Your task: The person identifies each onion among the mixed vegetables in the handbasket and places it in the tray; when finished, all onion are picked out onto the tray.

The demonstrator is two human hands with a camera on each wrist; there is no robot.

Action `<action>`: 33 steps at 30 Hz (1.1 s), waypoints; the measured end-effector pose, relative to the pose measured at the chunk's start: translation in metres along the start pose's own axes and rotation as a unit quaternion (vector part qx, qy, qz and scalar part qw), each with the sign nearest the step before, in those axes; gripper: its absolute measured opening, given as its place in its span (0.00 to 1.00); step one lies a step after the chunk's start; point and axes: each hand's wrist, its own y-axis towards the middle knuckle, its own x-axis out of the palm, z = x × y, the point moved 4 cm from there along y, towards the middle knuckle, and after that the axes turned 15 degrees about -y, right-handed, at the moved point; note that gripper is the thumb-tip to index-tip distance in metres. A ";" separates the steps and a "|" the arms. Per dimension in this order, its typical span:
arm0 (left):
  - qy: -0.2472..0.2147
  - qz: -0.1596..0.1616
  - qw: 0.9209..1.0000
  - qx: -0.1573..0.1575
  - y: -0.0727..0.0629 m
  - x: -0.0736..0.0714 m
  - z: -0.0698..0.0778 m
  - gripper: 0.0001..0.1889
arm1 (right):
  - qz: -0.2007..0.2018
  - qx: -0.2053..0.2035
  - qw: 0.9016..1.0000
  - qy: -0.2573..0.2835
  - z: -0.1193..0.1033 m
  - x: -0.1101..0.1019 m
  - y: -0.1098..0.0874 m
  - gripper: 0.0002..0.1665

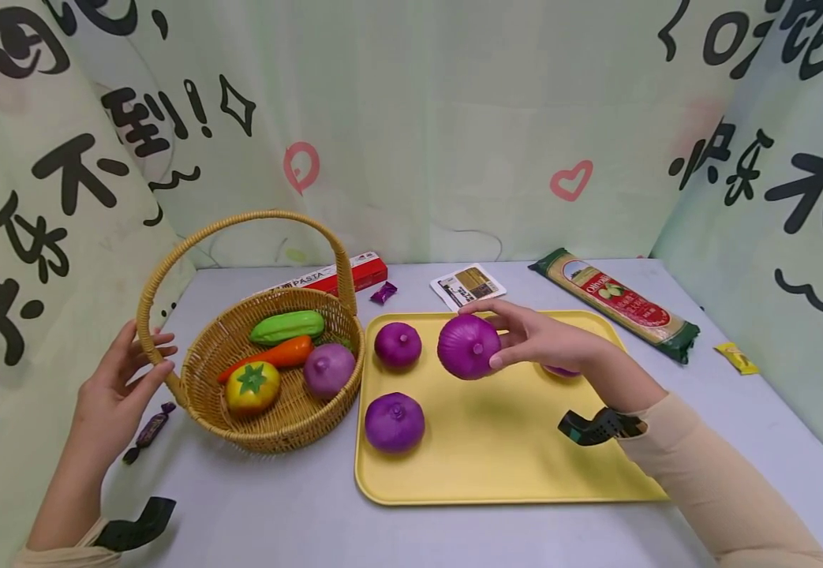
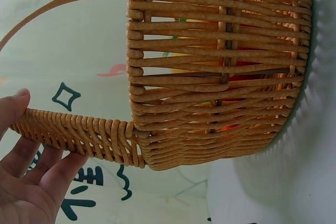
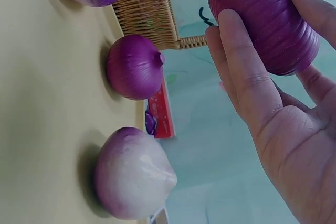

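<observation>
My left hand (image 1: 114, 394) holds the side of the tall handle (image 2: 79, 132) of a wicker basket (image 1: 279, 438), thumb on one face and fingers on the other. Inside the basket lie a green cucumber-like vegetable (image 1: 287, 326), a carrot (image 1: 269, 356), a yellow tomato (image 1: 249, 388) and a light purple onion (image 1: 329, 369). With fingertips and thumb, my right hand (image 1: 549, 338) grips a purple onion (image 1: 464, 349) above the yellow tray (image 1: 496, 465). Two more purple onions (image 1: 398, 345) (image 1: 394, 423) rest on the tray's left part. A white-and-purple bulb (image 3: 134, 174) sits there too, mostly hidden behind my right hand in the head view.
Behind the basket lies a red pasta box (image 1: 364, 272), with a purple candy (image 1: 384, 293) beside it. A white packet (image 1: 468, 285) and a green-ended pasta bag (image 1: 617, 304) lie behind the tray. A yellow wrapper (image 1: 736, 357) is far right; a dark candy (image 1: 150, 432) lies by my left wrist.
</observation>
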 end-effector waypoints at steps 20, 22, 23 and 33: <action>-0.004 -0.003 1.000 0.003 0.000 0.000 -0.001 0.36 | 0.016 0.012 0.998 0.061 0.030 0.014 -0.015 0.47; -0.004 -0.002 1.000 0.001 0.000 0.000 -0.001 0.36 | 0.023 0.020 0.998 0.058 0.031 0.015 -0.017 0.46; -0.003 -0.002 1.000 0.001 0.000 0.000 -0.001 0.36 | 0.027 0.023 0.998 0.055 0.031 0.016 -0.018 0.46; 0.000 -0.001 1.000 0.001 0.000 0.000 -0.001 0.36 | 0.069 0.030 0.997 0.026 0.033 0.019 -0.028 0.44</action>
